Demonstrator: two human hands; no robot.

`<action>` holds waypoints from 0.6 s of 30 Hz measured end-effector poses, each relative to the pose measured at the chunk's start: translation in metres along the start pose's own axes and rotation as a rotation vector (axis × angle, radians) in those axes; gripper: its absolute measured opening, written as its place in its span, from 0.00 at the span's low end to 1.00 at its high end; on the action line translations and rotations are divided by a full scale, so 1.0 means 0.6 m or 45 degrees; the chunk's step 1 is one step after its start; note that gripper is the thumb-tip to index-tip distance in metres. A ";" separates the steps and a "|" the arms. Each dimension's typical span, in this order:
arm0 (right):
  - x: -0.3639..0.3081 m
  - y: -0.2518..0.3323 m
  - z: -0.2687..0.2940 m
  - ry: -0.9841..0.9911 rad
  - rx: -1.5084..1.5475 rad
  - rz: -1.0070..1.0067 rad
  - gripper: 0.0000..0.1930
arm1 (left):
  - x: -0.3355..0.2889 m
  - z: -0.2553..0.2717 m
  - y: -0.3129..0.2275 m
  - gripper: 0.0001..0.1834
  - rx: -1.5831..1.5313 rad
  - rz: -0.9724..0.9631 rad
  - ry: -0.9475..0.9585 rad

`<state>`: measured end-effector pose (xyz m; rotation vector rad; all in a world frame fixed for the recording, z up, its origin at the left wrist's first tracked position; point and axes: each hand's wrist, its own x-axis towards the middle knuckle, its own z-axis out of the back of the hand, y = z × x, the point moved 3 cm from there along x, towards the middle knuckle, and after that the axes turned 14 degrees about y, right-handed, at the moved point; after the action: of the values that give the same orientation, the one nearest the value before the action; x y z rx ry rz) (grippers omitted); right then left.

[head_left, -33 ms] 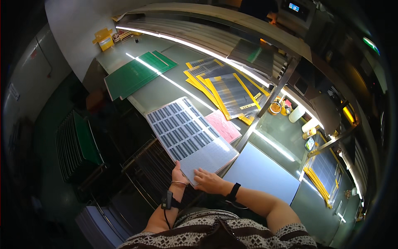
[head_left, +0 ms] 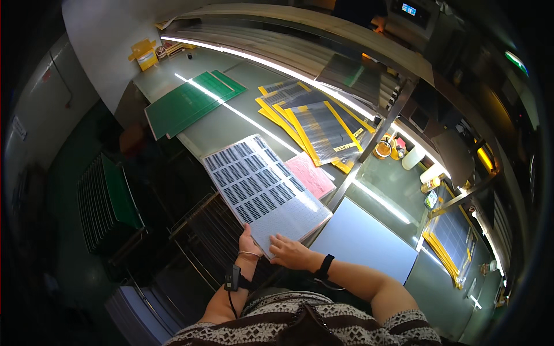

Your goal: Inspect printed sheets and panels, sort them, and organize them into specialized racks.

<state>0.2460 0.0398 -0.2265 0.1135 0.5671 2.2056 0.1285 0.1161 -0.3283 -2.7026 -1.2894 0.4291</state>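
Note:
A white rectangular panel (head_left: 262, 184) with rows of small dark blocks lies tilted before me, its far part over the bench. The near end of its top is plain pale grey. My left hand (head_left: 247, 242) is closed on the panel's near left edge, thumb up along the side; its other fingers are hidden beneath. On top of the near corner rests my right hand (head_left: 290, 252), fingers spread and touching the surface. Under the panel's right side a pink sheet (head_left: 311, 176) sticks out on the bench.
Green panels (head_left: 187, 109) lie on the bench (head_left: 216, 138) at the far left. Yellow-edged dark films (head_left: 326, 130) are stacked beyond the panel. A pale blue board (head_left: 366, 242) lies right, past a metal post (head_left: 346, 187). Slotted racks (head_left: 107, 202) stand at left.

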 end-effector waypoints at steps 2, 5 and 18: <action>0.000 0.000 0.001 0.010 0.027 0.009 0.18 | -0.006 -0.018 -0.001 0.26 0.074 -0.064 -0.108; 0.002 -0.004 0.009 0.007 0.022 0.081 0.18 | -0.007 -0.010 -0.005 0.26 0.059 -0.044 -0.100; 0.021 0.028 -0.011 -0.190 -0.454 0.128 0.07 | 0.003 -0.013 -0.017 0.28 0.042 -0.082 -0.087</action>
<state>0.2240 0.0377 -0.2265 0.1183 0.0828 2.3355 0.1247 0.1241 -0.3188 -2.6330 -1.3701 0.5351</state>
